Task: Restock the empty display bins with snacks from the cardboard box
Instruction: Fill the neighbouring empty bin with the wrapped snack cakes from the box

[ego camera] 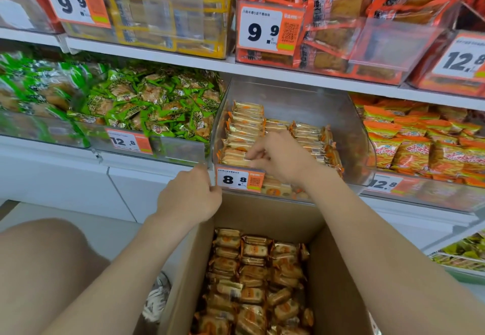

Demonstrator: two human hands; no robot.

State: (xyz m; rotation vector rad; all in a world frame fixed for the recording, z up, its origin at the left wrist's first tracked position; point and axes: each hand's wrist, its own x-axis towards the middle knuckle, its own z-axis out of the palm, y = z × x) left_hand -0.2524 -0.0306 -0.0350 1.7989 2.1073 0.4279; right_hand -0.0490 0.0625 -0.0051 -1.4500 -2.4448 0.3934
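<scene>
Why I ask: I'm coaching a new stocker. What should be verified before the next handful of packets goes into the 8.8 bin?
1. Room in the clear bin: ok; its rear and right side are bare.
2. Stock in the cardboard box: ok; boxed packets cover its floor.
3. Product match: ok; the binned packets look the same.
4. Right hand free: not ok; it pinches a front-row packet.
5. Left hand free: cannot tell; it is curled at the bin's front corner.
6. Price tag readable: ok.
</scene>
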